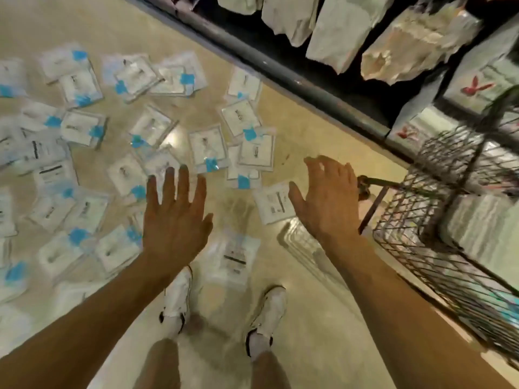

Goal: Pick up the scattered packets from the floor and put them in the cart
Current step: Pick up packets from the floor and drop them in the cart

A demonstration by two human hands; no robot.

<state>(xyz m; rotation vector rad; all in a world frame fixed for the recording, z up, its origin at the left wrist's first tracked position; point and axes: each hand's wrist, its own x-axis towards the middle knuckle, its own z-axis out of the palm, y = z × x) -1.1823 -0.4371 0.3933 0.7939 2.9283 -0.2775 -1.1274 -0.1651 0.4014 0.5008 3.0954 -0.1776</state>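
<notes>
Several flat white packets with blue corner labels (206, 148) lie scattered over the beige floor, mostly left and ahead of me. One packet (272, 204) lies between my hands, another packet (234, 255) lies just in front of my shoes. My left hand (172, 217) hovers over the packets with fingers straight and spread, holding nothing. My right hand (327, 199) is also spread and empty, above the floor next to the wire cart (415, 240) at the right. The cart holds a stack of white packets (483, 228).
A dark shelf unit (309, 77) runs diagonally along the top right, stocked with pale bagged goods (415, 43) and boxes (488, 82). My white shoes (179, 299) stand on the floor below my hands.
</notes>
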